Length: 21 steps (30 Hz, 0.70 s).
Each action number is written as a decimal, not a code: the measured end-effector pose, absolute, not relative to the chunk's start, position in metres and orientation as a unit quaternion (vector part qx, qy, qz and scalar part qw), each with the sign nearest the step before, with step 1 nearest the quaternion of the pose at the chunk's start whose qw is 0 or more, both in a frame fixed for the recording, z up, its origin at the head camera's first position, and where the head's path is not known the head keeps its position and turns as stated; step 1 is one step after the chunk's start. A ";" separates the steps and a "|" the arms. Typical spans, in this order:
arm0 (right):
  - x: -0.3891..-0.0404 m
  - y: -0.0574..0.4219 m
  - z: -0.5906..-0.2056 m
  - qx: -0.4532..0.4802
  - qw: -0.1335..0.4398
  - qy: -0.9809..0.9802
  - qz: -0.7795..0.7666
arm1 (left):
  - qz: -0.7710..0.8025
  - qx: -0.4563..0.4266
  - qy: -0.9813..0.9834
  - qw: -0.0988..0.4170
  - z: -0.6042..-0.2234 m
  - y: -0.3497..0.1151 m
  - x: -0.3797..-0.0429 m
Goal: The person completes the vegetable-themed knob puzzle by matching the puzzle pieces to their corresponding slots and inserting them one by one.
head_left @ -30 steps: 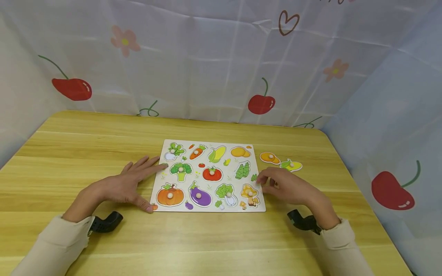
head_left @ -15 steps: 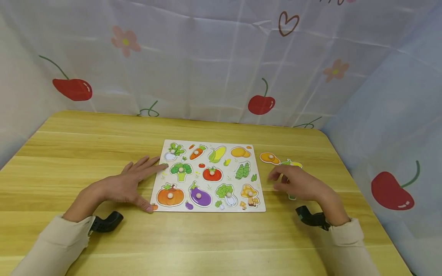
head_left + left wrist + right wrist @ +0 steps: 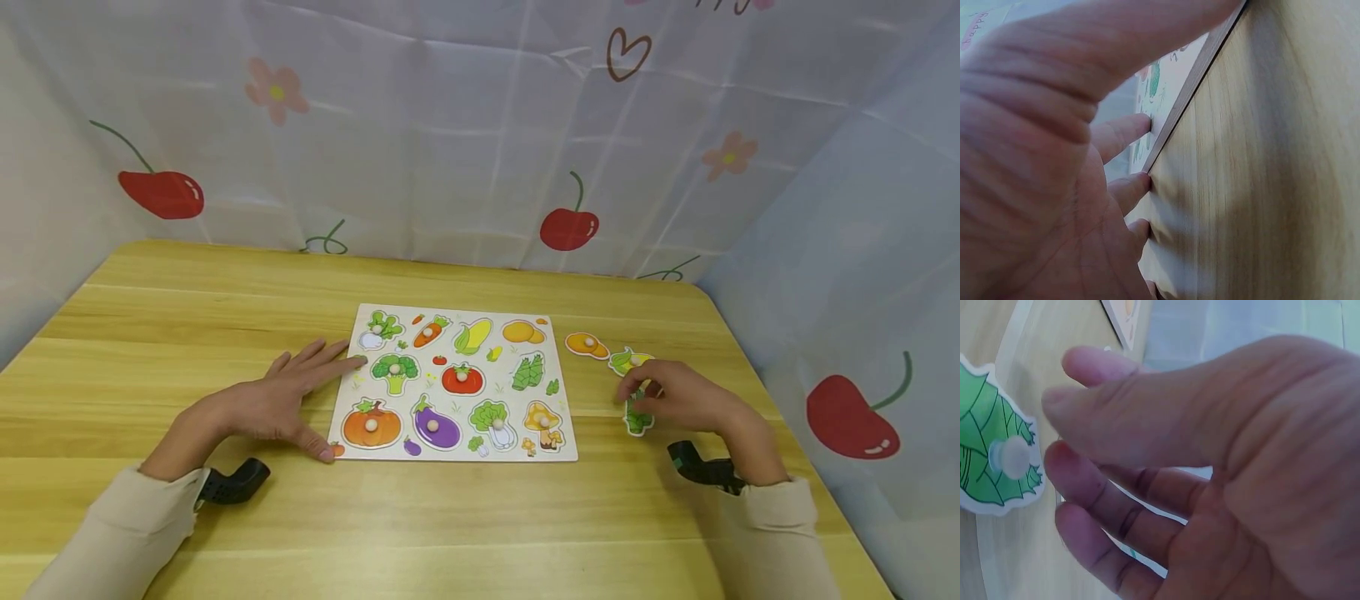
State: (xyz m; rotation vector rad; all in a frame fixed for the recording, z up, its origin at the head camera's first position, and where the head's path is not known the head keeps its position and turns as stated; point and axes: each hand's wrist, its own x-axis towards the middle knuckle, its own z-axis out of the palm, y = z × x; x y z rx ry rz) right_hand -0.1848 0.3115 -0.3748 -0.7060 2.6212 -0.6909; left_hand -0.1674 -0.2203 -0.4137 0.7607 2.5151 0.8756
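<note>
My left hand [image 3: 277, 404] rests at the left edge of a wooden vegetable puzzle board [image 3: 487, 387]. Its fingers are spread, with the thumb at the near corner and a fingertip on the board's surface. Out to the right of the board, my right hand [image 3: 678, 396] hovers over a green leafy puzzle piece [image 3: 639, 419], partly covering it in the head view. In the right wrist view the piece's round knob [image 3: 1016, 457] stands just off my bent fingertips, with a gap between. Nothing is held in that hand.
A corn piece [image 3: 628, 360] lies just beyond my right hand, and an orange-brown potato-like piece [image 3: 587, 344] beside it to the left. Several knobbed pieces fill the board; the corn, potato and green leafy recesses hold none. A printed cloth [image 3: 450, 167] hangs behind the table [image 3: 450, 525].
My right hand has moved right, away from the board's edge, to the green leafy piece, uncovering the board's right side. My left hand has stayed in place.
</note>
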 end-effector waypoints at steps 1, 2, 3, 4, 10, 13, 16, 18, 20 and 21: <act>-0.185 0.313 -0.375 -0.251 0.170 0.921 -0.244 | 0.311 0.268 0.893 0.187 -0.414 -0.220 -0.167; -0.185 0.314 -0.375 -0.252 0.172 0.920 -0.245 | 0.311 0.267 0.893 0.188 -0.414 -0.220 -0.167; -0.185 0.315 -0.375 -0.256 0.174 0.919 -0.246 | 0.312 0.266 0.892 0.189 -0.414 -0.220 -0.167; -0.185 0.316 -0.376 -0.258 0.177 0.917 -0.247 | 0.312 0.266 0.892 0.190 -0.414 -0.220 -0.168; -0.187 0.322 -0.380 -0.262 0.188 0.912 -0.255 | 0.309 0.267 0.893 0.191 -0.413 -0.220 -0.167; -0.188 0.324 -0.382 -0.254 0.193 0.913 -0.255 | 0.309 0.267 0.893 0.190 -0.413 -0.220 -0.167; -0.189 0.326 -0.383 -0.246 0.196 0.914 -0.257 | 0.309 0.267 0.893 0.189 -0.413 -0.220 -0.167; -0.190 0.326 -0.384 -0.246 0.197 0.914 -0.256 | 0.309 0.267 0.893 0.188 -0.413 -0.220 -0.167; -0.190 0.327 -0.384 -0.248 0.196 0.913 -0.256 | 0.308 0.267 0.894 0.187 -0.413 -0.220 -0.167; -0.190 0.327 -0.385 -0.250 0.195 0.913 -0.257 | 0.308 0.267 0.894 0.187 -0.413 -0.220 -0.167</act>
